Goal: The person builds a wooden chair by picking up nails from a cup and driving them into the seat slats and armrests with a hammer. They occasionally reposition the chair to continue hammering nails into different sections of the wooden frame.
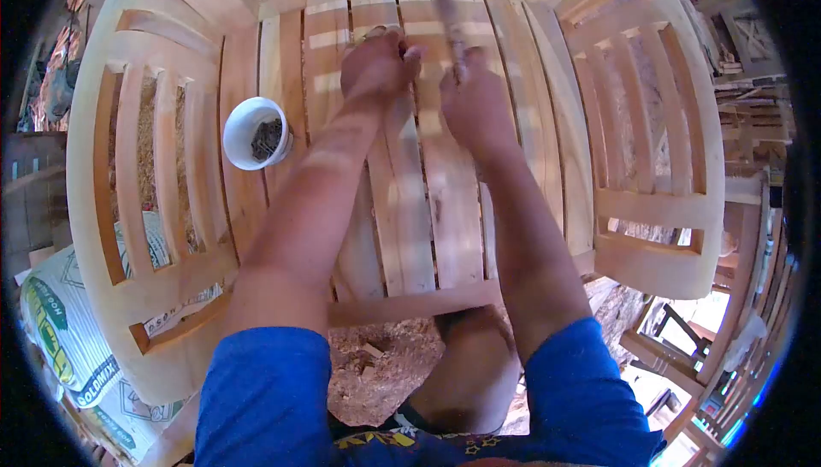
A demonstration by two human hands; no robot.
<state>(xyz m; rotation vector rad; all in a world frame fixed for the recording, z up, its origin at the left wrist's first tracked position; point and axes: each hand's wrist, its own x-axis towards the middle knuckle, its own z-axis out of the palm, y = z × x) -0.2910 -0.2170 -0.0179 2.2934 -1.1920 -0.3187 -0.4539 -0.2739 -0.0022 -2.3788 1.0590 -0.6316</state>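
My right hand point(475, 108) is closed around the handle of a hammer point(446, 15), raised and blurred by motion, with its dark head near the back of the seat. To its left, my left hand point(374, 67) rests low over the slatted wooden seat point(402, 249), thumb and fingers pinched together. Whatever is in that pinch is too small and shaded to make out. A white bucket point(242, 135) holding several dark nails point(266, 138) stands on the left slats, beside my left forearm.
Slatted wooden side panels rise at the left point(137, 168) and right point(650, 125) of the seat. Printed sacks point(81, 330) lie outside the left panel. Wood shavings point(376, 373) cover the ground below the front edge, near my bent leg point(470, 373). Other wooden frames point(735, 296) stand at the right.
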